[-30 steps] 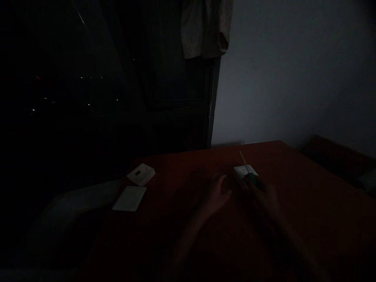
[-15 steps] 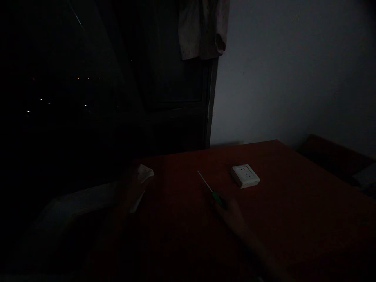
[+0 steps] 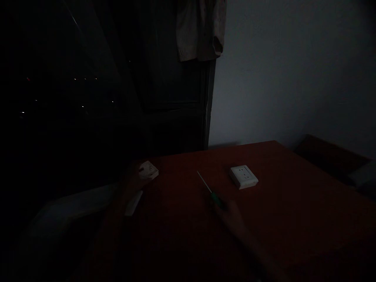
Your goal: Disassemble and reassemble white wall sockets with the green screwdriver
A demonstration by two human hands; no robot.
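Observation:
The room is very dark. My right hand (image 3: 230, 213) is closed around the green handle of a screwdriver (image 3: 216, 198), whose thin shaft points up and to the left over the table. At the left, my dim left hand (image 3: 133, 184) grips a white square box (image 3: 150, 170), its hollow side partly showing; the fingers are hard to make out. Just below that hand is a white flat piece (image 3: 134, 203), partly covered by the hand. Beyond the screwdriver, a white wall socket (image 3: 244, 175) mounted on a box sits with its holes facing up.
The reddish-brown table (image 3: 293, 196) reaches the pale wall (image 3: 279, 78). A dark window (image 3: 88, 90) with small lights behind it is at the left, and a hanging cloth (image 3: 199, 31) is above. Another brown surface (image 3: 331, 156) stands at the right.
My left hand has turned the white box so more of its hollow side shows, and the box now appears apart from the flat piece. My right hand with the screwdriver has hardly moved.

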